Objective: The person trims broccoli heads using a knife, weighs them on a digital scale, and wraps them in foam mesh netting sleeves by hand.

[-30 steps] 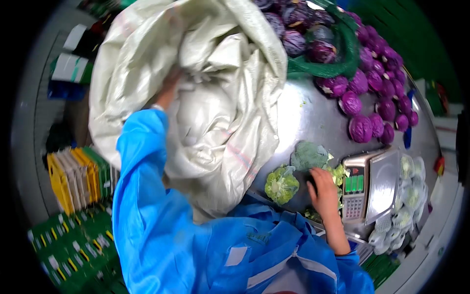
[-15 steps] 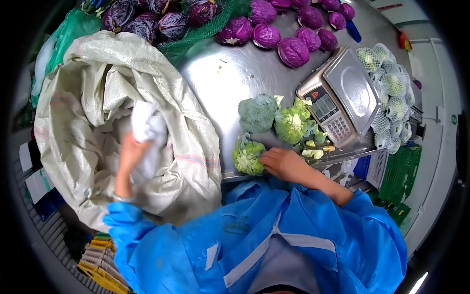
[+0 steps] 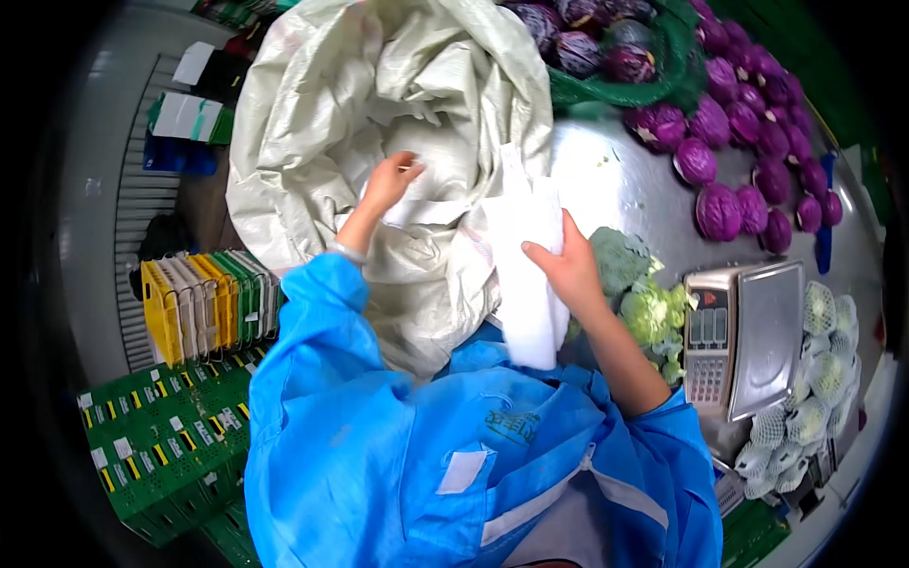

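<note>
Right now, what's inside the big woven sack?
White sheet-like material shows inside the woven sack, with the left hand over its opening. Whatever lies underneath is covered.

"What's in the right hand (image 3: 578,270)?"
"A strip (image 3: 528,284): white, long, flat, narrower at its far end, held by one edge beside the sack (image 3: 294,142)."
"And the sack?"
"Off-white, woven, crumpled, its mouth wide open. White material (image 3: 431,212) shows inside, near the left hand (image 3: 390,180)."
</note>
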Tool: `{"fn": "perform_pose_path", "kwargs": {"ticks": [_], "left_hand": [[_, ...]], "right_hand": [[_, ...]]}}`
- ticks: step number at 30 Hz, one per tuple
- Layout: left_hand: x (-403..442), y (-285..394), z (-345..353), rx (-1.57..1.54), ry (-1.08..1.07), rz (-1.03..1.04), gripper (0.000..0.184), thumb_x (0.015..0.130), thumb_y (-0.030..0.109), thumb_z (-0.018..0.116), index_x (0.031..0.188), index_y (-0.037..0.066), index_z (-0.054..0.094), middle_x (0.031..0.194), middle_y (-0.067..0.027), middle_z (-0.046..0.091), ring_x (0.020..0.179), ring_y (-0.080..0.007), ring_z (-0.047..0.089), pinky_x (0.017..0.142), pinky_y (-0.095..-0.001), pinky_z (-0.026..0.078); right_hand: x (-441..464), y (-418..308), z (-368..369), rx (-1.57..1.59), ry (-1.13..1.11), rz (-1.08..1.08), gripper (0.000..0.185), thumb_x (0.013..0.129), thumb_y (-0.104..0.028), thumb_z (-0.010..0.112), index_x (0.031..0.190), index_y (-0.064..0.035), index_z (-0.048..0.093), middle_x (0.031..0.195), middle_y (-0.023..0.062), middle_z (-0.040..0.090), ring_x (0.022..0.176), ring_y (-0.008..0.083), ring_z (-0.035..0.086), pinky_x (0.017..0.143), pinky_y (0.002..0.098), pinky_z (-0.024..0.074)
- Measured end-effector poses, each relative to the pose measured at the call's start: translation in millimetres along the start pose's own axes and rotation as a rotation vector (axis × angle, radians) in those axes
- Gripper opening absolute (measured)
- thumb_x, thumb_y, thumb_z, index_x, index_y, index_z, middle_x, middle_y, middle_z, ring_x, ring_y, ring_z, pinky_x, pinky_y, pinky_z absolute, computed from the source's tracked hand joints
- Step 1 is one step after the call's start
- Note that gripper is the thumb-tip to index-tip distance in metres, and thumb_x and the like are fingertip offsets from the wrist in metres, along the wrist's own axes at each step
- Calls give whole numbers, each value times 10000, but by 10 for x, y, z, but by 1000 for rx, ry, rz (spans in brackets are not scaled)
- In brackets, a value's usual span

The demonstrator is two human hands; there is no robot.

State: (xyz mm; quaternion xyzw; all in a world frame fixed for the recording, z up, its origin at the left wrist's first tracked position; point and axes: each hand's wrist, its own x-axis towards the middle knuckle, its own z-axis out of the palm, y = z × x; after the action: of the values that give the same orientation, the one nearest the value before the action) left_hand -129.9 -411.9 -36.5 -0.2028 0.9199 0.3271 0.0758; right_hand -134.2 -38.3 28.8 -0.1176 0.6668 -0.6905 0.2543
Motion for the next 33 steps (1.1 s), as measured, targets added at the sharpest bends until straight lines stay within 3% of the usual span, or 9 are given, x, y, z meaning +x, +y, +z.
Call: {"fn": "perform_pose_path", "kwargs": {"ticks": [4,7,8,14,17,20,28,31,33], "left_hand": [[78,-507,-392,1077,63,-56,1100,615,332,860,1506,224,223,1513,-204,268,1233,-466,451,954,-550,418],[344,-779,-439,1126,-181,-315,1286,516,311,904,1518,344,100,1569,-176,99,1254,-517,401,972,-586,386],[360,-934,-403,1209,-137,-224,1190,585,313,870,1505,398,120,1514,-189,271,1251,-477,432,984,-566,383],[853,-1549,-430,855,-201,-93,485,683,178,724,1150,104,617,1148,-204,619,1054,-371,601,877,-437,497],[325,-106,-446,562,5,227,484,620,72,687,1102,86,640,942,-211,668,890,-386,639,762,-440,515],[-220,851,-316,483,20,467,535,653,11,670,1169,139,608,1085,-183,647,999,-354,610,833,-426,481],[-958,2169,53,-38,242,720,637,675,32,764,1265,14,525,1298,-156,504,1185,-267,499,1009,-363,382],[-1235,2481,710,-579,-437,315,425,761,75,788,1130,2,589,1000,-40,610,898,-122,580,795,-251,464],[-1152,2441,918,-777,-367,186,278,834,46,711,1084,-9,600,936,-42,651,802,-107,611,745,-236,489]], "right_hand": [[274,-4,472,-37,-75,-56,571,802,-188,696,1258,58,457,1051,233,652,977,305,656,862,360,500],[576,197,754,-167,-152,-85,621,808,-231,692,1288,39,407,1131,265,603,1045,385,605,895,422,475],[674,353,829,-227,-163,-113,630,809,-235,692,1295,35,396,1155,272,589,1066,401,589,903,434,468],[734,1022,781,-468,-139,-10,506,865,-333,641,1175,32,478,1109,275,573,1034,428,560,868,454,452],[670,644,544,-397,-93,84,397,939,-358,545,987,36,550,971,226,597,916,409,569,782,444,446],[473,335,303,-540,282,-385,259,925,-283,563,1034,-49,588,917,151,556,875,367,576,740,432,474],[-387,-250,-620,-347,123,-22,278,849,-248,667,906,-18,521,661,184,570,628,349,605,602,449,452],[-685,-92,-680,-7,-60,102,354,844,-313,696,1020,-26,583,760,143,634,709,283,634,659,376,477],[-821,105,-984,-84,162,-13,464,809,-335,728,1143,-54,568,972,146,626,908,291,608,764,379,479]]}}
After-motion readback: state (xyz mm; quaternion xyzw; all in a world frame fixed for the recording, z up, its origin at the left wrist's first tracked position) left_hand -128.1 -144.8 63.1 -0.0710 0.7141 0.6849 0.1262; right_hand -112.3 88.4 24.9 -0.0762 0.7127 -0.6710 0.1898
